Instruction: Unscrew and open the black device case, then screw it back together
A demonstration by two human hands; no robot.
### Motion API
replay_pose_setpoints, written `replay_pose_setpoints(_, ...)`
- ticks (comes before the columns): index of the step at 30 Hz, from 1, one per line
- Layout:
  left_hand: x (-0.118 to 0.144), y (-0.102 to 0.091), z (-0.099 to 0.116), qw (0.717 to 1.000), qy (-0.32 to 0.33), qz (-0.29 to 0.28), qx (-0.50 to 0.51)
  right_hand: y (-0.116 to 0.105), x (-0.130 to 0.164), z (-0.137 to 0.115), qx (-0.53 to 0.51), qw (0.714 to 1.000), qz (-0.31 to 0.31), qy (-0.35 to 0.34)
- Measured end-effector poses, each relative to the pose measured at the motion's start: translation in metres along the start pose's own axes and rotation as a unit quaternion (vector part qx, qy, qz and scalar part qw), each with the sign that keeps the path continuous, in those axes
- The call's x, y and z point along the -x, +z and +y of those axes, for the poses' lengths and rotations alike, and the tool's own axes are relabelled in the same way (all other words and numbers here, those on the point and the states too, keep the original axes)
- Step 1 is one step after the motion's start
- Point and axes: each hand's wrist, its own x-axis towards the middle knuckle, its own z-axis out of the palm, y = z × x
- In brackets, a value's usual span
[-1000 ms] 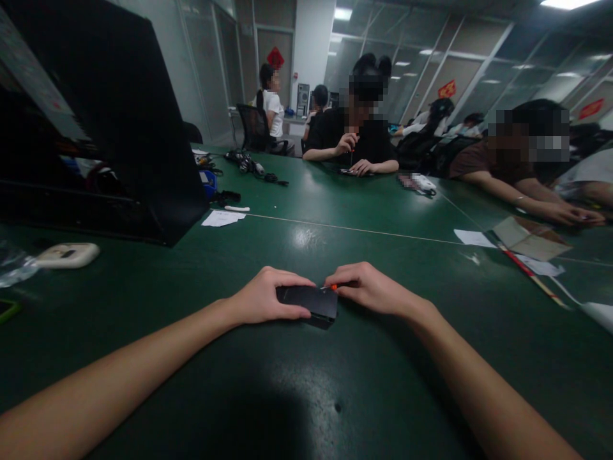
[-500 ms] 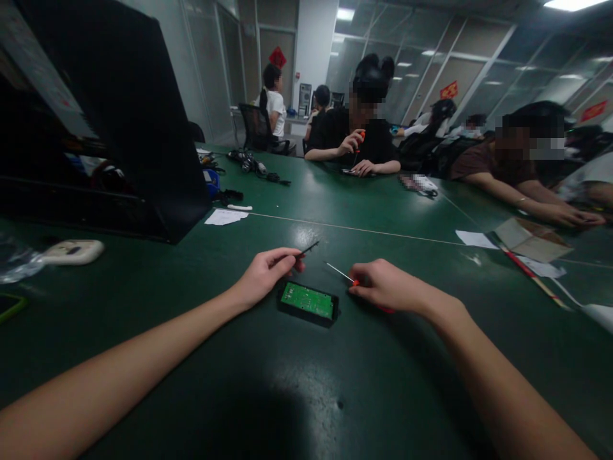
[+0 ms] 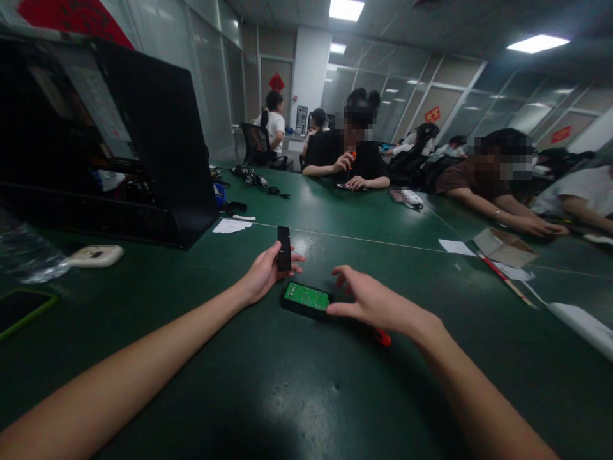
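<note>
My left hand (image 3: 263, 275) grips a flat black cover (image 3: 284, 248), held up on edge above the table with the thumb against it. Just below and to the right of it lies a black case (image 3: 306, 312) with a green circuit board (image 3: 307, 296) showing in its open top. My right hand (image 3: 366, 300) is at the right end of this case, fingers apart and curved, the thumb at the case's edge. Under the right wrist shows a red-orange handle end (image 3: 382, 337); the rest of that tool is hidden by the hand.
A large black computer case (image 3: 191, 160) stands at the left, near a white device (image 3: 96, 256) and a green-edged phone (image 3: 23, 310). Cables (image 3: 253, 177) lie farther back. A cardboard box (image 3: 505, 247) sits at the right. A co-worker (image 3: 347, 153) works across the table.
The black cover in my left hand has turned from edge-on to show its broad face. My right hand's fingers have spread; the screwdriver shaft they held out is no longer visible.
</note>
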Motion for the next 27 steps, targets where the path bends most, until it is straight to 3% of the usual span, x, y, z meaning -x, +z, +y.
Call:
replay_pose_setpoints(3,0.0,0.002,-0.002,1.0,0.003,0.012,0.001,0.026,0.003,-0.011,-0.028,0.999,0.009,-0.011)
replay_pose_setpoints(7,0.003,0.004,-0.002,0.999,0.006,0.031,0.009,0.052,0.001,-0.01,-0.034,0.997,0.07,0.011)
replay_pose_setpoints(17,0.022,0.013,-0.003,0.996,-0.028,0.056,0.057,0.082,-0.001,-0.004,-0.146,0.972,0.178,0.034)
replay_pose_setpoints(21,0.025,0.02,0.002,0.991,-0.073,0.071,0.082,0.082,-0.003,-0.004,-0.261,0.947,0.184,0.036)
replay_pose_setpoints(27,0.034,0.034,0.002,0.972,-0.146,0.088,0.162,0.082,-0.004,-0.004,-0.442,0.879,0.178,0.005)
